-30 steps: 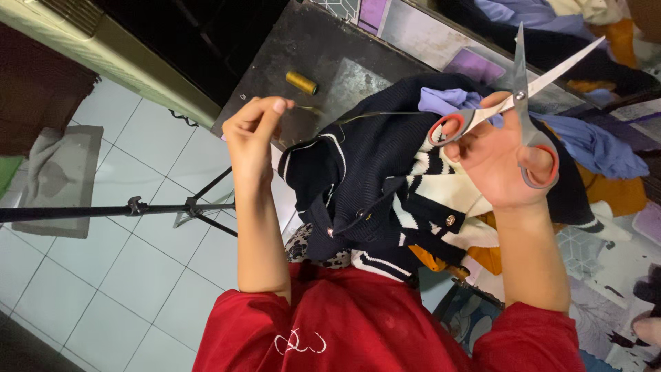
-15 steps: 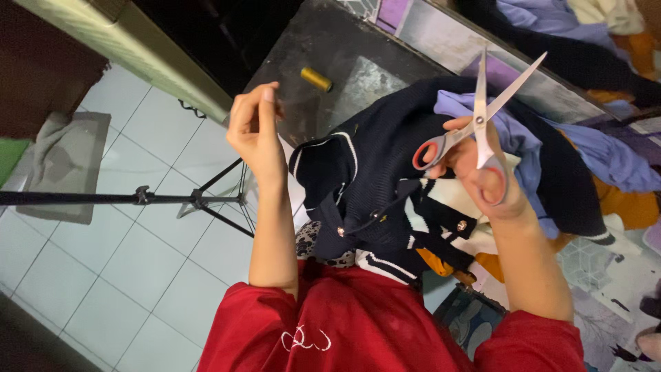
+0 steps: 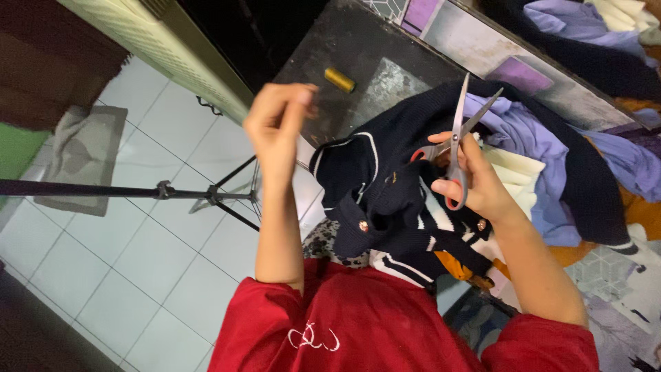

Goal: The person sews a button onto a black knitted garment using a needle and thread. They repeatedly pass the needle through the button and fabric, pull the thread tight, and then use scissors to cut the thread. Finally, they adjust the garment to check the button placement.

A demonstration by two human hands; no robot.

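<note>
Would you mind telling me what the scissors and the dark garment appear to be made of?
Scissors: bright, smooth blades, likely steel; red-orange handles, probably plastic. Dark garment: soft navy cloth, folds look knitted, with white stripes and shiny, metal-looking buttons.

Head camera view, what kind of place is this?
Probably a home sewing or mending corner: scissors in the right hand, a navy garment, a thread spool on the dark table, piled clothes.

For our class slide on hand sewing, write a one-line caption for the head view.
Right hand holds open scissors over a navy garment; left hand is raised, fingers pinched, near a yellow thread spool.
</note>
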